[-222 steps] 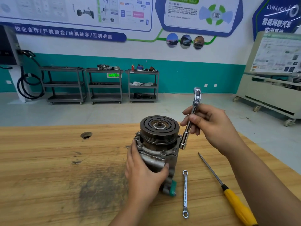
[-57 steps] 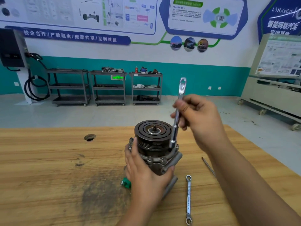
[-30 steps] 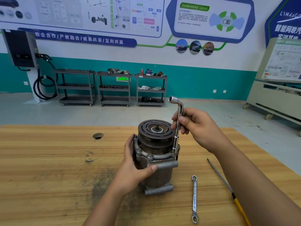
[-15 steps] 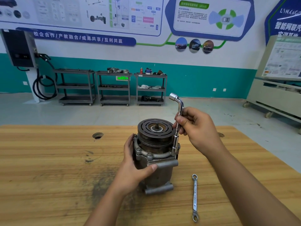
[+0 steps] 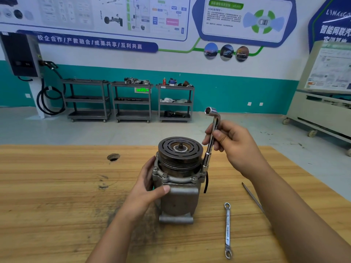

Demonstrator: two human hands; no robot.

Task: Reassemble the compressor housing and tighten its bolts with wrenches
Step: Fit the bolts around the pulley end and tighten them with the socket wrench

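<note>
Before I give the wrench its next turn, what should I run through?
1. Grey metal compressor housing upright on the wooden bench: ok.
2. Left hand grips the housing: ok.
3. Right hand grips the chrome L-shaped socket wrench: ok.
4. Lower socket fully seated on the bolt it hides: cannot tell.
5. Silver ring spanner lies clear of the housing: ok.

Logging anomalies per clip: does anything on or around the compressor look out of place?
A thin black strip hangs loose from the compressor flange, just below the socket wrench tip; possibly a seal squeezed out, but I cannot tell. Otherwise nothing stands out.
</note>
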